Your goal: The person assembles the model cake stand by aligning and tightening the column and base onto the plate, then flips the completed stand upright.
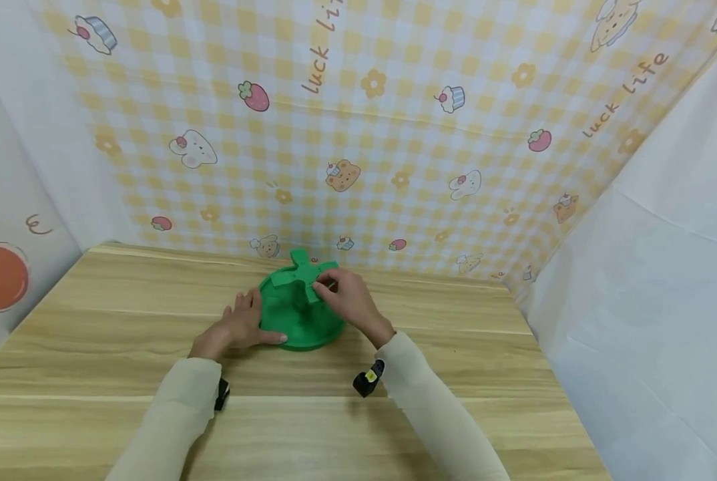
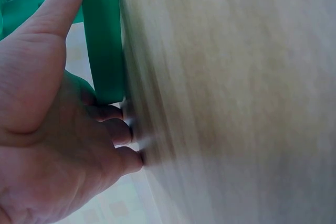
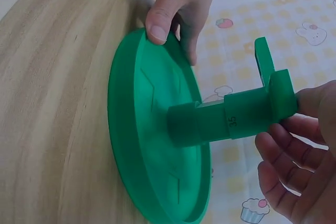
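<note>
A round green plastic tray (image 1: 280, 319) with a raised rim lies flat on the table. From its middle rises a stepped green post (image 3: 214, 121), marked "35" in the right wrist view. A cross-shaped green top (image 1: 301, 272) with flat arms caps this post. My left hand (image 1: 241, 326) grips the tray's near-left rim, thumb over the edge and fingers along the outer side. On the cross's near-right arm, my right hand (image 1: 355, 304) pinches with thumb and fingertips. In the left wrist view, the tray's side wall (image 2: 104, 40) stands beside the left thumb.
The wooden table (image 1: 286, 427) reaches to a checked cloth backdrop (image 1: 310, 133) just behind the tray. White sheets (image 1: 653, 267) hang at the sides. Each wrist wears a small black camera (image 1: 367, 379).
</note>
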Demonstrator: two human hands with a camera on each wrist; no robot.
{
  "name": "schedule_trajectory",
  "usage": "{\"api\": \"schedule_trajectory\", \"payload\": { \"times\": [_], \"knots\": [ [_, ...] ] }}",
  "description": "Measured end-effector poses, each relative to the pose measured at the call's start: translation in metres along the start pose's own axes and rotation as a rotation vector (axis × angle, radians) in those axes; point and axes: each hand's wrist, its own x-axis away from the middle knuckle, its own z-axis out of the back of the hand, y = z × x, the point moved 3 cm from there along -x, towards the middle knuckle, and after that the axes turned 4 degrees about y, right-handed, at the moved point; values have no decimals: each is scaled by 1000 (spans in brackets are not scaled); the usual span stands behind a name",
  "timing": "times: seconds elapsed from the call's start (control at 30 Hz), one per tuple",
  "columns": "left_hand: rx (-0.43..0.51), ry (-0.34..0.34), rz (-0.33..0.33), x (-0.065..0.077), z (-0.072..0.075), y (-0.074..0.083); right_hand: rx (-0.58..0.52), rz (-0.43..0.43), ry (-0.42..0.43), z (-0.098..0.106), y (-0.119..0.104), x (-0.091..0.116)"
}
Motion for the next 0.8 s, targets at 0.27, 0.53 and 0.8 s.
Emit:
{"api": "schedule_trajectory", "payload": {
  "times": [0.27,0.53,0.8],
  "knots": [
    [9,0,-1,1,1,2,-8,6,211,9,6,-8],
    [8,-2,4,1,0,2,19,4,108,6,18,-11],
    [-7,-2,7,-1,0,0,6,-12,81,5,18,-8]
  ]
}}
